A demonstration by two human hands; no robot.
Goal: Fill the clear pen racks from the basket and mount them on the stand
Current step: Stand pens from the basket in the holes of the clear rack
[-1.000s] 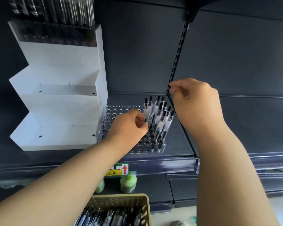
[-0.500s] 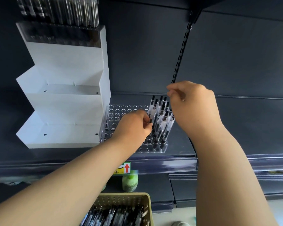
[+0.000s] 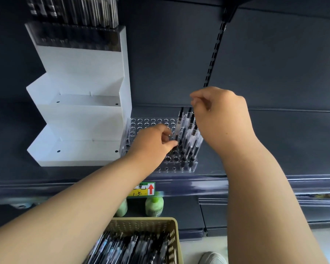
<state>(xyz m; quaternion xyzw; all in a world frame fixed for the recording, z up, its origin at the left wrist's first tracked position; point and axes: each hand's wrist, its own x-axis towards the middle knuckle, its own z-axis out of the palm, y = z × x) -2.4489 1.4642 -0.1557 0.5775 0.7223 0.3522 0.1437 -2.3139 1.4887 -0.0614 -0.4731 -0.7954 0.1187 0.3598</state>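
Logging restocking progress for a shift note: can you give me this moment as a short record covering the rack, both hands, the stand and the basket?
rack: clear pen rack lying on the shelf, beside the stand
fill: standing pens in its right-hand holes only
left hand: left hand pinches a pen at the rack
right hand: right hand curled above the pen tops; grip unclear
stand: white stepped stand, one filled rack on its top tier
basket: basket below the shelf, holding many pens
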